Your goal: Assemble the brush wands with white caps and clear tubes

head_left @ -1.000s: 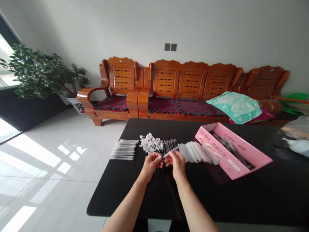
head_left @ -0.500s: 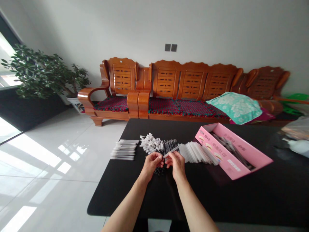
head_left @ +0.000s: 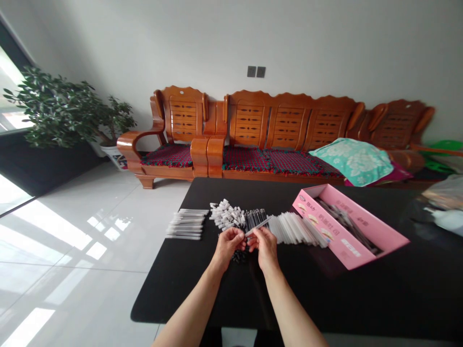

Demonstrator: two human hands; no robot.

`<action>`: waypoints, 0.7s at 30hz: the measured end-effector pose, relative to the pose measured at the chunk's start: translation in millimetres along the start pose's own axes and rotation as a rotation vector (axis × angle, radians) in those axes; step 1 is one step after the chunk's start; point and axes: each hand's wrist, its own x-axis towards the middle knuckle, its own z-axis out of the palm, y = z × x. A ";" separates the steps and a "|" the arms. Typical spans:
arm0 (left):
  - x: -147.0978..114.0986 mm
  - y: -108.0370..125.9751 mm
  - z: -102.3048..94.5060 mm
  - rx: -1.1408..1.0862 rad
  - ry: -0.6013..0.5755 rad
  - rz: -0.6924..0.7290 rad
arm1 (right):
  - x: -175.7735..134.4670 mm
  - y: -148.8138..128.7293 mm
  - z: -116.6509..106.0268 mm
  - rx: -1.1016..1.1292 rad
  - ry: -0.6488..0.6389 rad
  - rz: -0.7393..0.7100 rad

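My right hand [head_left: 265, 245] pinches a slim translucent pen barrel [head_left: 262, 223], which slants up to the right. Close beside it, my left hand [head_left: 227, 244] has thumb and fingertips pressed together at the barrel's lower end; whatever is in them is too small to make out. Small black pen parts [head_left: 238, 257] lie under and between the hands, partly hidden. Just beyond are a heap of whitish pen caps [head_left: 226, 215] and a bunch of dark pen refills [head_left: 254, 216]. Loose translucent barrels [head_left: 294, 227] lie to the right, while a row of capped pens [head_left: 185, 224] rests at left.
A pink box [head_left: 334, 236] holding dark, slim pieces stands on the black table [head_left: 343, 303] at right. Plastic bags [head_left: 446, 202] sit at the table's right end. Behind it runs a wooden sofa [head_left: 285, 120] with a turquoise pillow [head_left: 356, 161]. A potted plant [head_left: 68, 108] stands left.
Almost nothing differs. Both hands stay together in the same place with the pen barrel, with only a very slight shift of the view.
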 end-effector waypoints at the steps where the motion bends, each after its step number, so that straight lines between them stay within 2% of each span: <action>1: -0.1 0.3 0.6 0.001 0.004 0.004 | -0.3 0.1 0.2 0.003 0.001 0.003; 7: -1.0 -0.5 0.2 0.114 0.050 -0.042 | 0.7 2.1 -0.5 0.006 0.009 -0.001; 11: -1.4 -3.3 -2.1 0.221 0.029 -0.088 | 0.5 2.3 -0.6 -0.004 0.011 -0.007; 21: 1.9 -4.1 -4.0 0.234 0.088 -0.005 | -0.7 7.3 -3.3 -0.024 0.013 -0.012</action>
